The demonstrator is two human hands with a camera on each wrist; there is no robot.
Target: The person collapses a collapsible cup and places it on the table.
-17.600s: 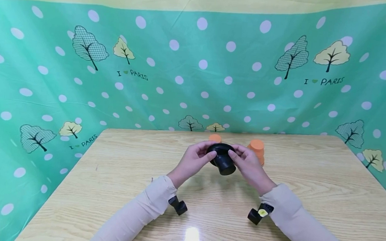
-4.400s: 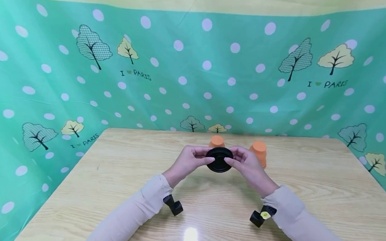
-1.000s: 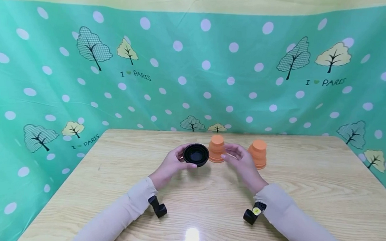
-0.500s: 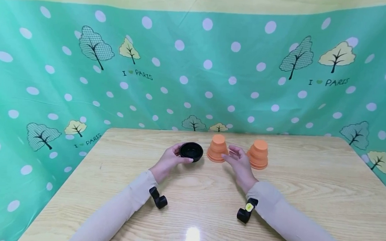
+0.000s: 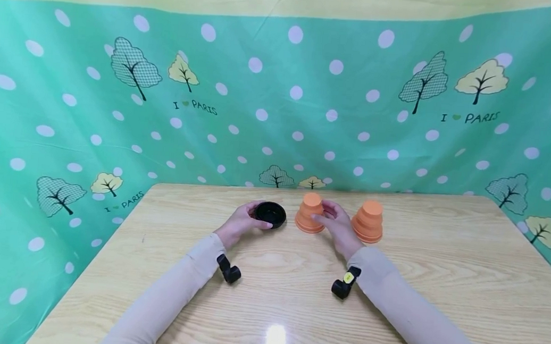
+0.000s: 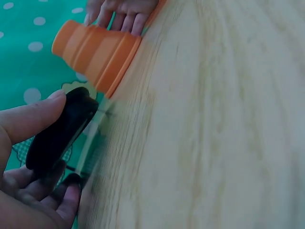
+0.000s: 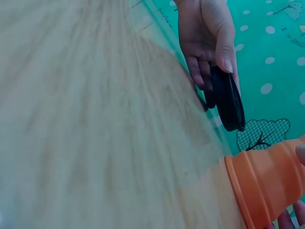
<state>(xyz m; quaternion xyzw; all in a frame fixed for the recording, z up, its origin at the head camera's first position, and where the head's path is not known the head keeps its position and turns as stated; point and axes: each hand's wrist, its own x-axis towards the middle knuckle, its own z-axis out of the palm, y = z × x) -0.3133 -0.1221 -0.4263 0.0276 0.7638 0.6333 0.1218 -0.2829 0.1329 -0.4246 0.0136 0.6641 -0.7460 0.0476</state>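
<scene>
My left hand pinches a black collapsible cup, squashed into a shallow dish with its hollow side up, between thumb and fingers. In the left wrist view, the black cup is seen edge-on, close to the table. My right hand grips the side of a stepped orange collapsible cup, thumb in front and fingers behind. This cup stands extended and upside down, its wide rim on the table. The right wrist view shows the orange cup with only fingertips of the right hand at its edge.
A second orange collapsible cup stands upside down just right of my right hand. All are on a wood-grain table, whose far edge meets a green dotted cloth. Each wrist wears a small black camera.
The black cup, held extended by both hands before, was pressed flat, turned hollow side up and moved left and down by the left hand. The right hand left it and took hold of the orange cup.
</scene>
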